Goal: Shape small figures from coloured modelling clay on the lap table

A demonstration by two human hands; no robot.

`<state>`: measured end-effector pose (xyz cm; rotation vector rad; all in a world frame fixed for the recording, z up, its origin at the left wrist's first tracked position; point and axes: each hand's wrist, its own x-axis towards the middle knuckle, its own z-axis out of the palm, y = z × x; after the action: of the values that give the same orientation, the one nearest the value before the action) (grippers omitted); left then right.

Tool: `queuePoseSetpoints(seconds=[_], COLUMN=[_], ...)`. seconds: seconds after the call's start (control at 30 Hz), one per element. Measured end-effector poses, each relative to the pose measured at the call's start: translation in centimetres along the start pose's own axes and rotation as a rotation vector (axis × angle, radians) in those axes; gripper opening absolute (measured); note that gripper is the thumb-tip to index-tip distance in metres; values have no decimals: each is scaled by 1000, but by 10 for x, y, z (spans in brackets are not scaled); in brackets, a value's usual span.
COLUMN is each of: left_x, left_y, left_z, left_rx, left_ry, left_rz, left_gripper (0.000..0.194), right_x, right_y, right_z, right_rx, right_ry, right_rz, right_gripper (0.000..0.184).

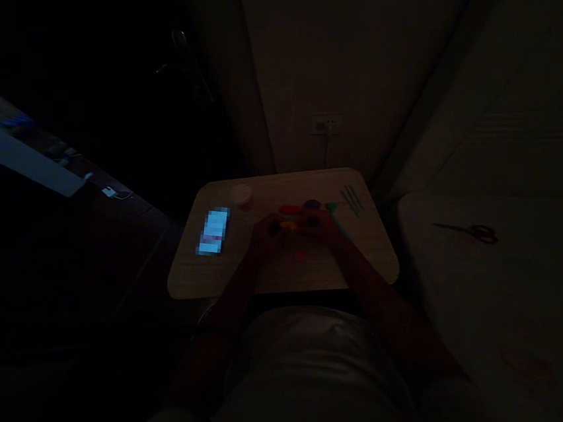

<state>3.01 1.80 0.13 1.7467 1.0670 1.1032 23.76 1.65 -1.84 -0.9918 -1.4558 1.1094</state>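
Note:
The room is very dark, so fine detail is lost. Over the middle of a small light wooden table, my left hand and my right hand face each other with bent fingers. Between the fingertips of both is a small yellow-orange lump, soft-looking like modelling clay. Just beyond it lies a bright red lump. A purple lump and a green piece sit past my right hand. Nearer to me, a small reddish piece rests on the tabletop.
At the left of the table lies a lit phone, its screen blurred out. Behind it stands a pale round tub. Several thin green strips lie at the far right. Scissors rest on a pale surface to the right.

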Motion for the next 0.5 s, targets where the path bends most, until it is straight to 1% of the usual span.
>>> queuePoseSetpoints(seconds=[0.13,0.27,0.4,0.5], left_x=[0,1,2,3], left_y=[-1,-2,-3,-5], left_z=[0,-1,-2,-2], left_rx=[17,3,-15,-62], left_ry=[-4,-21,-33,-45], left_rz=[5,-33,-46,-23], left_gripper=[22,22,26,31], right_x=[-1,-2,-4,-5], right_y=[0,1,-3,-7], right_z=[-1,-2,0,3], right_rx=[-74,-164,-175,-201], right_ry=[-1,-19,-23,-7], right_rz=[-32,-55,-78,-121], right_gripper=[43,38,31,26])
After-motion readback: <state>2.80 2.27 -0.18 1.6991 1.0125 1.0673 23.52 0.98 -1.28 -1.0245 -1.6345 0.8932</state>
